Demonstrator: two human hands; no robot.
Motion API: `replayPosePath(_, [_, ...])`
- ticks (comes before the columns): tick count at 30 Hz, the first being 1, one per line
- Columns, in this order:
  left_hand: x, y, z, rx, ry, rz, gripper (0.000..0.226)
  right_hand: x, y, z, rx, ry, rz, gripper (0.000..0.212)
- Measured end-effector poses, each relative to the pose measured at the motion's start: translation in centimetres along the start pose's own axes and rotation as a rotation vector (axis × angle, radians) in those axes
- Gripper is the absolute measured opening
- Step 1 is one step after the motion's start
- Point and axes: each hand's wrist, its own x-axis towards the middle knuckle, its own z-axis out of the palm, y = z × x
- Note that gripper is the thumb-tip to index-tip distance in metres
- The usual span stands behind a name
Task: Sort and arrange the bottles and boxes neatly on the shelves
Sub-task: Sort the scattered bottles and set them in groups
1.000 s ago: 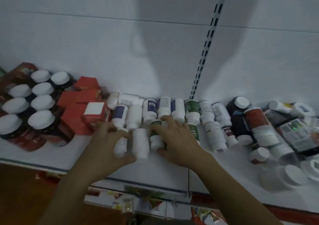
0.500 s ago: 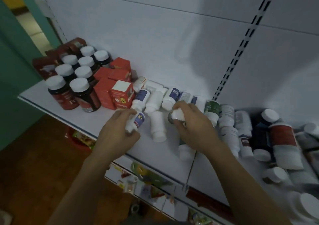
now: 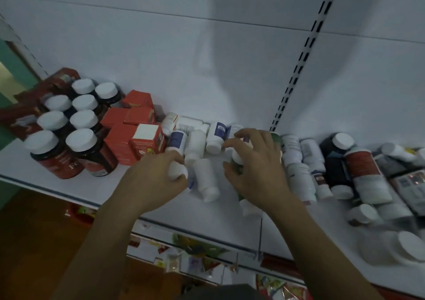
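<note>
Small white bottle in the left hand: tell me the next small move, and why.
Probably stand it upright next to the red cardboard boxes: the left hand grips the small white blue-labelled bottle, and the plain white plastic bottle beside it lies on its side on the white shelf.

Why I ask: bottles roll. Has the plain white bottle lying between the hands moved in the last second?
No. The plain white bottle lies as before, cap toward the front edge of the shelf, equally far right of the white-topped red box.

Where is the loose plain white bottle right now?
Head view, centre: the plain white bottle lies on its side on the shelf, cap toward the front edge, between the left hand and right hand.
</note>
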Motion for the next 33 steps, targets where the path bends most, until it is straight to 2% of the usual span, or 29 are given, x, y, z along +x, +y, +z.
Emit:
replayPosePath(1, [0.2,-0.2,0.2,-0.023,-0.053,0.012,0.036,-0.4,-0.8,0.3,-0.007,0.005,-0.047,0.036])
replayPosePath(3, [0.4,-0.4,0.4,-0.084,-0.108,0.05,0.038,-1.2,-2.0,1.5,-0.093,-0.125,-0.148,0.048])
replayPosePath(5, [0.8,-0.9,0.5,-0.098,-0.114,0.088,0.035,-1.7,-2.5,3.0,-0.218,-0.317,-0.169,0.065])
replayPosePath(7, [1.3,-1.5,0.5,-0.079,-0.123,0.117,0.038,-1.9,-2.3,3.4,-0.263,-0.384,-0.157,0.066])
replayPosePath(11, [2.8,-1.4,0.5,-0.011,-0.187,0.167,0.029,-2.8,-1.4,2.3,-0.228,-0.244,-0.184,0.039])
replayPosePath(12, [3.2,-1.2,0.5,-0.002,-0.197,0.175,0.027,-3.2,-1.4,2.0,-0.212,-0.243,-0.159,0.042])
replayPosePath(15, [4.2,-0.2,1.1,0.01,-0.242,0.21,0.024,-3.5,-1.7,2.4,-0.284,-0.289,0.01,0.067])
replayPosePath(16, [4.5,0.2,1.3,0.016,-0.254,0.219,0.023,-3.5,-2.0,2.8,-0.305,-0.283,0.061,0.066])
replayPosePath(19, [4.8,0.5,1.6,0.027,-0.294,0.258,0.023,-3.5,-2.6,2.7,-0.256,-0.164,0.16,0.044])
replayPosePath(24, [4.8,0.9,1.9,0.013,-0.313,0.328,0.055,-4.6,-1.5,-1.8,-0.062,0.007,0.266,0.029])
replayPosePath(26, [4.7,1.4,2.7,-0.011,-0.283,0.392,0.064,-4.6,-0.6,-3.0,-0.063,0.005,0.33,0.027])
replayPosePath(30, [4.5,2.8,4.7,-0.131,-0.259,0.427,0.081,-4.1,-0.3,-2.3,-0.074,-0.092,0.347,0.035])
replayPosePath(33, [4.8,3.2,5.7,-0.189,-0.232,0.395,0.092,-4.7,-0.4,-1.3,-0.023,-0.097,0.313,0.053])
